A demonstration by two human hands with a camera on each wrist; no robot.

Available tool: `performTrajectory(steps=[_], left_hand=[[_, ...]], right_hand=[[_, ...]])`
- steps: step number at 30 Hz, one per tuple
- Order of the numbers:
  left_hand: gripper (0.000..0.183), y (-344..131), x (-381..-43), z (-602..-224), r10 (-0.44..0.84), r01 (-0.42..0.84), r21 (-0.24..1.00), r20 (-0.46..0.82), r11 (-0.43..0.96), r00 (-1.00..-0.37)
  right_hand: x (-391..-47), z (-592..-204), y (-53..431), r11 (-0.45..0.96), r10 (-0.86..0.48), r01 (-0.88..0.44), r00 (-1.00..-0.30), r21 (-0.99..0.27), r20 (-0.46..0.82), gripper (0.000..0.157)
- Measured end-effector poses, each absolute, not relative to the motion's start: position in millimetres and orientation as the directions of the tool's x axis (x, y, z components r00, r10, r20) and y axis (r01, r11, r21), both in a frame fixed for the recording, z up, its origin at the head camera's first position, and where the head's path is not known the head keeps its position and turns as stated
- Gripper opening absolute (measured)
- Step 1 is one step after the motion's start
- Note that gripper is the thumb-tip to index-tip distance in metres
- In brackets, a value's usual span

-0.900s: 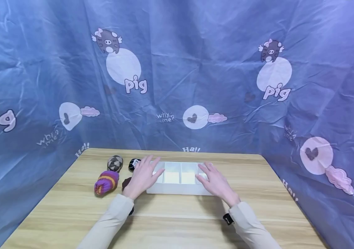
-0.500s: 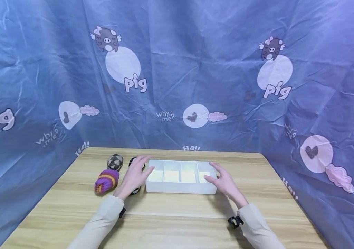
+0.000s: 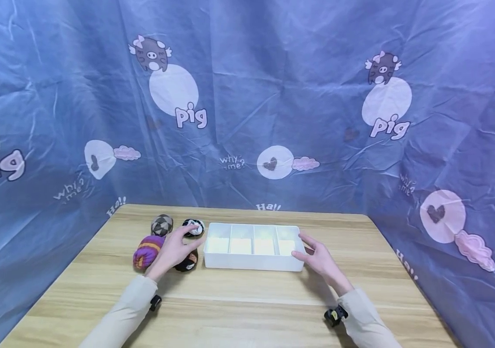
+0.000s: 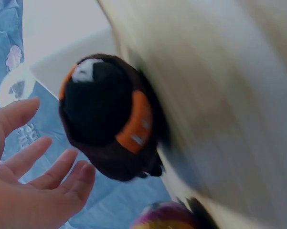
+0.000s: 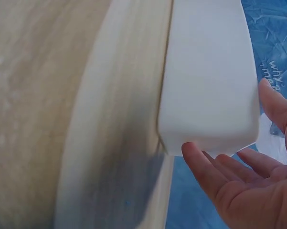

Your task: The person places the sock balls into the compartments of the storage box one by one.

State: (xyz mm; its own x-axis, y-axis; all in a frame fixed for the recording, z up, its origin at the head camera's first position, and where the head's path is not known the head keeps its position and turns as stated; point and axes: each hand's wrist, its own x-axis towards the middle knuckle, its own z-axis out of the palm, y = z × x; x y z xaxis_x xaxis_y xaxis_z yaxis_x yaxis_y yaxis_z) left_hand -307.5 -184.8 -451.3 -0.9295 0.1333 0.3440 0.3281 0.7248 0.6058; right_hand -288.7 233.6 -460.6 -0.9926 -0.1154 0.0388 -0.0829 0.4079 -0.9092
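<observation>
White four-compartment box (image 3: 253,262), that's our centrepiece, and we've got blue printed cloth (image 3: 247,125) rising behind it and along both sides. Beneath spreads the pale wooden surface (image 3: 247,309), our box sitting toward its far edge, long side facing us. Now to the right hand (image 3: 323,261): fingers loose and parted at the box's right end, though we can't tell whether the tips touch. Across we go to our left hand (image 3: 172,250), fingers relaxed and spread among fabric bundles. Left of it, we spot the purple bundle (image 3: 146,250); between hand and box, the dark orange-banded bundle (image 4: 102,112); behind the purple, the grey checked bundle (image 3: 162,224); by the fingertips, the black-and-white bundle (image 3: 195,228).
</observation>
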Motion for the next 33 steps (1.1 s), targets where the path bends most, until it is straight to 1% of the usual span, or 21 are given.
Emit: performTrajectory(steps=[3, 6, 12, 19, 23, 28, 33], left_hand=[[0.055, -195, -306, -453, 0.118, 0.264, 0.656, 0.259, 0.707, -0.959], [0.057, -201, -307, -455, 0.099, 0.193, 0.737, 0.169, 0.648, -0.981], [0.057, -210, -306, -459, 0.124, 0.136, 0.844, 0.084, 0.519, -0.989], [0.063, -215, -301, -459, 0.134, 0.058, 0.871, -0.009, 0.488, -0.991], [0.063, -214, -299, -459, 0.154, 0.016, 0.883, -0.064, 0.47, -0.986], [0.061, -213, -300, -463, 0.191, -0.008, 0.9, -0.101, 0.436, -0.976], [0.062, -211, -302, -465, 0.182, -0.02, 0.91, -0.104, 0.415, -0.978]], right_hand=[[-290, -463, 234, 0.393, -0.115, -0.072, -0.993, -0.917, 0.028, 0.074], [-291, -463, 235, 0.372, -0.12, -0.063, -0.993, -0.926, 0.02, 0.075], [-290, -463, 235, 0.36, -0.121, -0.047, -0.993, -0.932, 0.003, 0.076], [-293, -463, 234, 0.369, -0.121, -0.037, -0.993, -0.929, -0.009, 0.077], [-292, -461, 234, 0.385, -0.122, -0.037, -0.992, -0.922, -0.011, 0.077], [-290, -459, 234, 0.391, -0.131, -0.035, -0.991, -0.92, -0.018, 0.077], [-292, -458, 233, 0.392, -0.14, -0.032, -0.99, -0.919, -0.025, 0.079]])
